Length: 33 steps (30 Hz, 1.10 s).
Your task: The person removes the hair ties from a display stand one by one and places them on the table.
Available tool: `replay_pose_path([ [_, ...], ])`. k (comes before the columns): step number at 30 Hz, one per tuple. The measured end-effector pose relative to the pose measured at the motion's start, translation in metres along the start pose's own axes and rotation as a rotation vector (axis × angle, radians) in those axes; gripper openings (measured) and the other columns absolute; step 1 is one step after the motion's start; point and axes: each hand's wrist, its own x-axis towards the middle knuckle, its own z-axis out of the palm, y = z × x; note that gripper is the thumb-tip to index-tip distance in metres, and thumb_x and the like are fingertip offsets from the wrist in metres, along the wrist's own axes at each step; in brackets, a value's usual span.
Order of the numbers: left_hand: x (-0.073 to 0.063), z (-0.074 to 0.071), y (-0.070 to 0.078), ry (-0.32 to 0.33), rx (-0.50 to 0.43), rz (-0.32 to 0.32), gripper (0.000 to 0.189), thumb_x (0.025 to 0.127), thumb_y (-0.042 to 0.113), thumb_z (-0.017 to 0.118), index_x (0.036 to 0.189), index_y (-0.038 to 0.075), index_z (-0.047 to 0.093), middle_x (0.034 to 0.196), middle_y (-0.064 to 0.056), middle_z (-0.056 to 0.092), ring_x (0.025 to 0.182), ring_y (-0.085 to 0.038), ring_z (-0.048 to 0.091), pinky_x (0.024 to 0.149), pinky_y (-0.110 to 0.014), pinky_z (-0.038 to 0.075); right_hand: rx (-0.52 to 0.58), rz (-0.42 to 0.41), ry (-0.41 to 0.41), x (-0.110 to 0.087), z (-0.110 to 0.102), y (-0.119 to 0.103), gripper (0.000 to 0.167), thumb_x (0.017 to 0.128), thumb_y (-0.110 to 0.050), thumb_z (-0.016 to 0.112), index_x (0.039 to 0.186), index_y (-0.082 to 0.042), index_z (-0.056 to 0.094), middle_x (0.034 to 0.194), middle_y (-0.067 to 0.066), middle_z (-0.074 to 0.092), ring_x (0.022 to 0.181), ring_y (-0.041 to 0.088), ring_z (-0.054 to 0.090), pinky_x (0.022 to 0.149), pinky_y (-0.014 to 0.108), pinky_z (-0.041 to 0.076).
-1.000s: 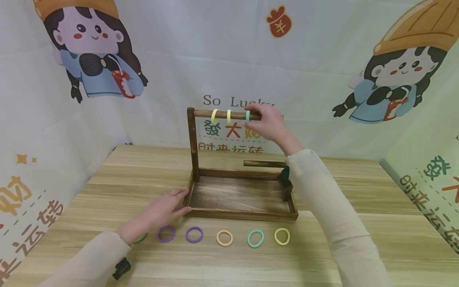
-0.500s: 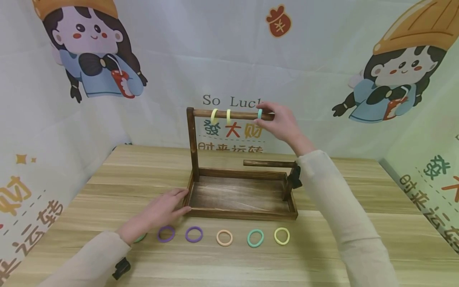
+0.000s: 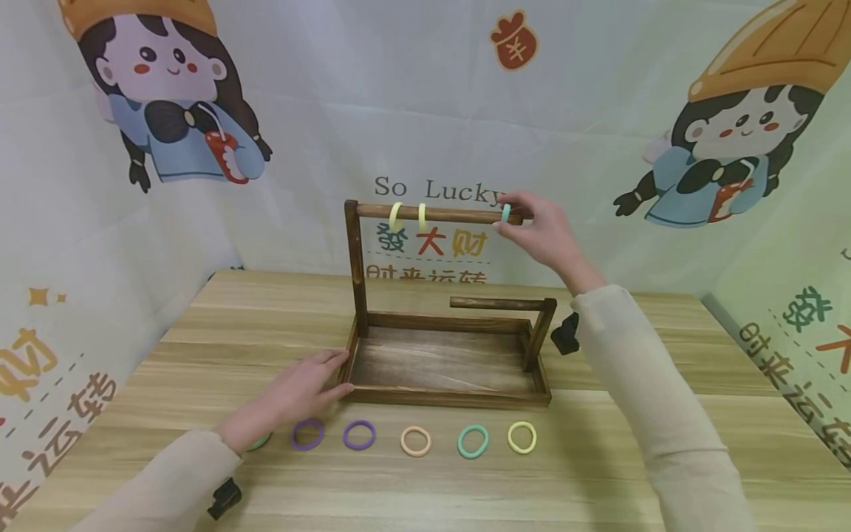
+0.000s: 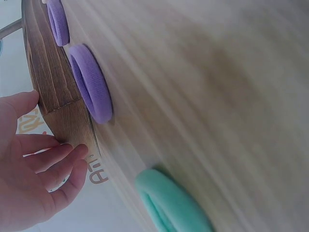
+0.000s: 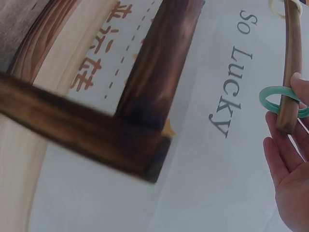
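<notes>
My right hand (image 3: 548,230) pinches a teal hair tie (image 3: 506,213) between thumb and fingers. In the right wrist view this hair tie (image 5: 263,100) encircles the upper bar (image 5: 290,58) close to its free end. Farther left on that bar hang two pale yellow hair ties, one (image 3: 393,219) beside the other (image 3: 422,218). My left hand (image 3: 302,388) rests at the left front corner of the stand's dark wooden tray (image 3: 452,400). Its fingers are loosely extended along the wood (image 4: 72,121) in the left wrist view.
A shorter lower bar (image 3: 495,303) juts left from the tray's right post (image 3: 541,336). Before the tray lie several hair ties in a row: purple (image 3: 308,448), orange (image 3: 416,454), teal (image 3: 473,457) and yellow (image 3: 521,451). A green one (image 3: 261,443) is partly hidden by my left forearm.
My right hand has slid the teal hair tie rightward along the upper bar, from past its middle to near the free end. The left hand has stayed at the tray corner.
</notes>
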Motion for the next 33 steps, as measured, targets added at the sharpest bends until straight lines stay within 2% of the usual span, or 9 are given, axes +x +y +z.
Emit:
replay_pose_path([
  [6,-0.001,0.000,0.000,-0.002,0.000,-0.003,0.058,0.087,0.032,0.055,0.125,-0.009,0.042,0.124,-0.025,0.043,0.109,-0.041,0.044,0.089,-0.051,0.036,0.001,-0.022,0.021,-0.005,-0.006,0.006,0.036,0.080,-0.010,0.065,0.113,0.001,0.055,0.101,0.016,0.058,0.089,0.026,0.056,0.086,0.038,0.043],
  [11,-0.001,-0.001,0.000,0.007,-0.001,0.001,0.058,0.087,0.032,0.055,0.124,-0.009,0.042,0.123,-0.025,0.044,0.109,-0.041,0.044,0.089,-0.051,0.036,0.007,-0.009,0.032,-0.008,-0.010,0.012,0.037,0.081,-0.009,0.064,0.114,0.002,0.054,0.107,0.018,0.056,0.094,0.028,0.055,0.085,0.038,0.043],
  [19,-0.001,0.000,0.000,0.004,-0.003,-0.004,0.059,0.087,0.034,0.054,0.125,-0.008,0.042,0.124,-0.025,0.043,0.110,-0.040,0.043,0.089,-0.050,0.036,-0.004,0.003,0.046,-0.014,-0.017,0.018,0.035,0.082,-0.009,0.063,0.114,0.002,0.054,0.104,0.017,0.057,0.093,0.028,0.054,0.083,0.038,0.044],
  [33,-0.001,0.001,-0.001,-0.001,-0.004,-0.005,0.059,0.087,0.034,0.054,0.126,-0.008,0.041,0.125,-0.024,0.043,0.110,-0.040,0.043,0.089,-0.049,0.037,-0.030,-0.012,0.075,-0.035,-0.033,0.030,0.034,0.082,-0.010,0.063,0.112,0.003,0.055,0.104,0.018,0.057,0.091,0.029,0.055,0.081,0.042,0.044],
])
